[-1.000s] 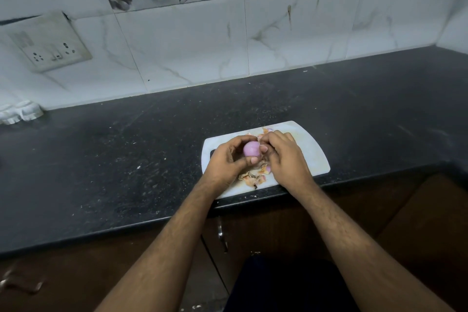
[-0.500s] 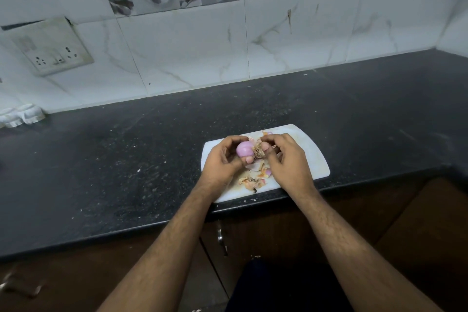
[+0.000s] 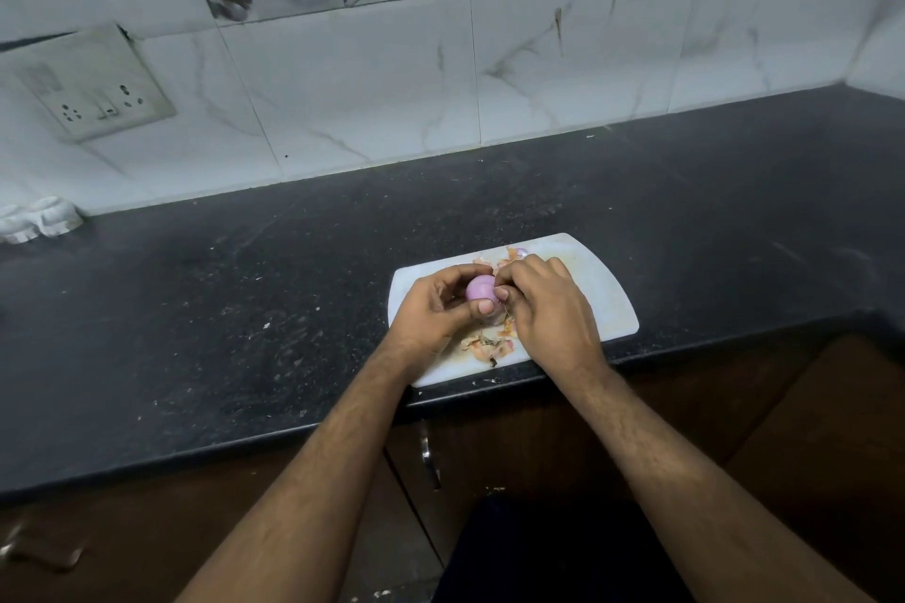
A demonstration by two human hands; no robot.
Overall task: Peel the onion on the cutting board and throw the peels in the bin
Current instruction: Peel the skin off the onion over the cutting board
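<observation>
Onion (image 3: 481, 288) turned since a moment ago — brown root tuft gone from sight, smooth purple side up. Left hand (image 3: 437, 312) cups it above board (image 3: 605, 304), fingers curled round. Right hand (image 3: 548, 304) pinches at its right end, apparently a last scrap. Peels (image 3: 485, 344) heaped on board — near bare, bin run next; no bin in sight.

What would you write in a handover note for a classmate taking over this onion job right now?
Left hand grips the small pink-purple onion above the white plastic cutting board. Right hand pinches at the onion's side, apparently pulling skin. Loose papery peels lie on the board. Done: most outer skin is off. Left: finish peeling, then bin the peels; no bin is in view.
</observation>
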